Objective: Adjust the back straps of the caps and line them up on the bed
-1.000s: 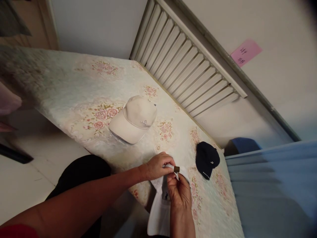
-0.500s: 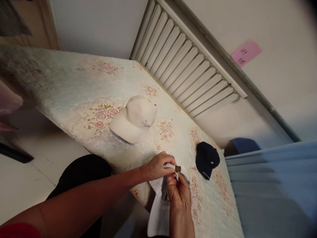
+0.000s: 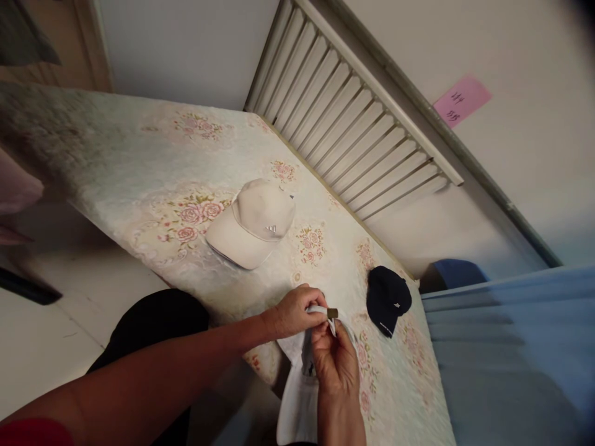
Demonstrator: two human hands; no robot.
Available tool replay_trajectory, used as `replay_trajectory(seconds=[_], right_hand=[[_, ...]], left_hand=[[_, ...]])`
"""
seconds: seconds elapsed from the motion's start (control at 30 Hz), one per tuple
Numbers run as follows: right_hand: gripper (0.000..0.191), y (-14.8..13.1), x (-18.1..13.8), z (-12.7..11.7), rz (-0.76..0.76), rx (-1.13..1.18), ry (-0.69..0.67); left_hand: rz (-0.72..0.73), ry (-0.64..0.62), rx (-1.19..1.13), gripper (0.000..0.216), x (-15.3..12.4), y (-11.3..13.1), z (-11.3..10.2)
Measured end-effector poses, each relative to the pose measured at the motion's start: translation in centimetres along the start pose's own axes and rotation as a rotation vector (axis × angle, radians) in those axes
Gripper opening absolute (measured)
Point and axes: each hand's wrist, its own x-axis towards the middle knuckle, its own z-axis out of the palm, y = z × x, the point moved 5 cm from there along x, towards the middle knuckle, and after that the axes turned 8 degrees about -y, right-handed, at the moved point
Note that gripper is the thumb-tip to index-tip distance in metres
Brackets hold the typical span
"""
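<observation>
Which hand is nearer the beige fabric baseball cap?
Left. The left hand is just below the beige cap; the right hand is lower and further right, both gripping the white fabric cap.

Bedroom in a home: bed (image 3: pixel 139 161) with rose-patterned quilted cover, slatted headboard (image 3: pixel 353 118) against plain wall, blue curtain (image 3: pixel 506 347), pink paper note (image 3: pixel 462 99) stuck on wall.

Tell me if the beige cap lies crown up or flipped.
Crown up: the beige cap shows its dome and logo, resting on the bedspread.
</observation>
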Motion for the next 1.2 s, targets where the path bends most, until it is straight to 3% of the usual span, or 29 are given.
replay_trajectory(seconds=[0.1, 0.17, 0.33, 0.5, 0.67, 0.9, 1.07, 1.2], right_hand=[[0.025, 0.4, -1.1, 0.5, 0.073, 0.091, 0.112], [0.026, 0.6, -2.0, 0.6, 0.13, 0.007, 0.148], [0.03, -0.9, -4.3, 1.3, 0.125, -0.597, -0.005], [0.023, -5.7, -5.5, 1.5, -0.171, -1.113, 0.218], [0.022, -6.0, -3.9, 2.7, -0.22, -1.475, 0.022], [0.03, -6.2, -3.2, 2.1, -0.521, -1.549, 0.088], [0.026, -6.5, -1.4, 1.6, -0.357, -1.496, -0.051], [0.019, -6.5, -0.3, 1.6, -0.232, -1.39, -0.077]], left_hand=[[-0.01, 0.008, 0.001, 0.007, 0.0, -0.2, -0.1], [0.004, 0.009, 0.008, 0.007, 0.1, -0.3, -0.2], [0.003, 0.006, 0.008, 0.008, 0.1, -1.0, 0.0], [0.0, -0.017, 0.002, 0.007, 0.1, -1.1, 0.2], [-0.021, -0.035, -0.01, 0.008, 0.1, -1.2, 0.3], [-0.043, -0.057, -0.033, 0.009, 0.3, -1.8, 0.5], [-0.02, -0.081, -0.016, 0.009, 0.3, -1.6, 0.6], [-0.016, -0.096, -0.019, 0.01, 0.3, -1.6, 0.7]])
